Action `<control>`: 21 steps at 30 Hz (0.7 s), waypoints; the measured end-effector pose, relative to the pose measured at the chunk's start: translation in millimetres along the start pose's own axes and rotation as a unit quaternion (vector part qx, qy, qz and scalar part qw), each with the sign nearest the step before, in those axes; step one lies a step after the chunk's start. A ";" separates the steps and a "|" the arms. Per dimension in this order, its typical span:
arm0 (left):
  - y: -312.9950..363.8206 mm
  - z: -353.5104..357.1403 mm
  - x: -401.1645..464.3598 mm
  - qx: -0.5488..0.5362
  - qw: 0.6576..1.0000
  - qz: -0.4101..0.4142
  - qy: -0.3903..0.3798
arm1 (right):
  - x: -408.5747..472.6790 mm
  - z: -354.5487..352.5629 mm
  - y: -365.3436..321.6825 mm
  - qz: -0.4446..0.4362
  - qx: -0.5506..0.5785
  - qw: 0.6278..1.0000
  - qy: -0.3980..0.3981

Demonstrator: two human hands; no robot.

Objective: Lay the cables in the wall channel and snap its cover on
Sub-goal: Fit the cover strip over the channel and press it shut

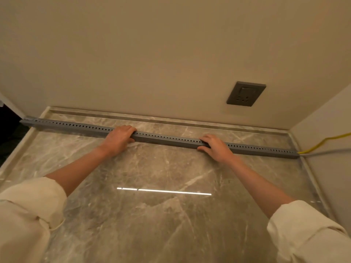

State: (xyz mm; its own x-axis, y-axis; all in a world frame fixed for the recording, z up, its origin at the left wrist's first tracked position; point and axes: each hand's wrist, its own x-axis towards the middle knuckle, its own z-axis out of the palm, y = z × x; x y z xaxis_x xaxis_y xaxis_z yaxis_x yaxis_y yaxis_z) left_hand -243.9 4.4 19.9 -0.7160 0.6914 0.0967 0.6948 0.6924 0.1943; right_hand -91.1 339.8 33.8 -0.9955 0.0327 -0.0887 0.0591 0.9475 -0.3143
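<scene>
**Both hands on the grey channel, two cables at its right end**

One beige wall (152,54) fills the upper half of the frame, and a second, paler wall (326,130) closes in from the right edge. Below them lies one marble floor (152,224), grey-brown with white veins, carrying a single bright strip of reflected light (163,191) just under the centre.

Across the middle of the frame runs one long grey channel (165,139), slotted with a row of small holes along its upper face. It lies on the floor near the foot of the back wall, slanting from the middle left down toward the middle right. Its left end reaches the dark gap at the left edge and is hard to make out there.

You have two hands on it. Your left hand (118,138) sits left of centre with the fingers curled over the far edge of the channel. Your right hand (214,147) sits right of centre, fingers over the top and thumb on the near face, clamping it. Both cream sleeves (28,209) are rolled up and cut off by the bottom corners.

Two cables leave the channel's right end: one yellow cable (321,142) curving up to the right edge, and one grey cable (326,154) beneath it. How far they run inside the channel is hidden.

One dark grey wall socket (246,93) sits upper right of centre; its detail is blurred.
</scene>
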 end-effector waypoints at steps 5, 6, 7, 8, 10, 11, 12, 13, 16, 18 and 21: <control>8.7 -2.6 1.2 -0.001 1.000 -0.029 -0.012 | -15.8 -6.7 28.9 0.014 -0.023 1.000 0.008; 10.6 -3.2 1.9 -0.003 0.999 -0.033 -0.013 | -15.7 -6.0 29.1 0.010 -0.029 0.999 0.008; 13.1 -3.4 3.0 -0.007 0.999 -0.034 -0.014 | -15.4 -5.2 28.7 0.009 -0.035 0.999 0.010; 16.8 -3.2 4.5 -0.014 0.999 -0.031 -0.014 | -15.1 -3.8 28.3 0.008 -0.040 0.999 0.014; 28.6 -1.2 8.8 -0.029 0.999 -0.010 -0.014 | -15.3 -0.3 28.0 0.007 -0.052 0.998 0.026; 36.1 0.9 11.4 -0.033 0.999 0.005 -0.015 | -15.6 1.4 28.1 0.006 -0.058 0.998 0.030; 43.9 3.9 14.4 -0.034 0.999 0.020 -0.014 | -15.9 3.2 28.1 0.004 -0.065 0.997 0.035; 51.2 7.4 17.6 -0.030 0.999 0.034 -0.012 | -15.8 4.9 28.3 0.002 -0.071 0.997 0.039; 63.7 16.0 23.6 0.007 0.998 0.056 -0.008 | -14.4 8.0 29.2 -0.004 -0.082 0.996 0.042; 64.3 18.3 23.7 0.029 0.998 0.062 -0.001 | -13.0 7.2 31.0 -0.009 -0.083 0.996 0.043; 62.8 15.6 23.8 0.052 0.996 0.076 0.015 | -9.4 2.6 33.6 -0.016 -0.086 0.995 0.057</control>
State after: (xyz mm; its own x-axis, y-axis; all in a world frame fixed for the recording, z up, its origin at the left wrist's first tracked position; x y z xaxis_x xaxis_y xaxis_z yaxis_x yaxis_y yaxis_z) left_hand -216.3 67.6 19.1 -0.6029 0.7842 0.1468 0.7972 0.5993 0.0727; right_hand -79.5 370.5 21.6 -0.9992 0.0276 0.0287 0.0231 0.9886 -0.1487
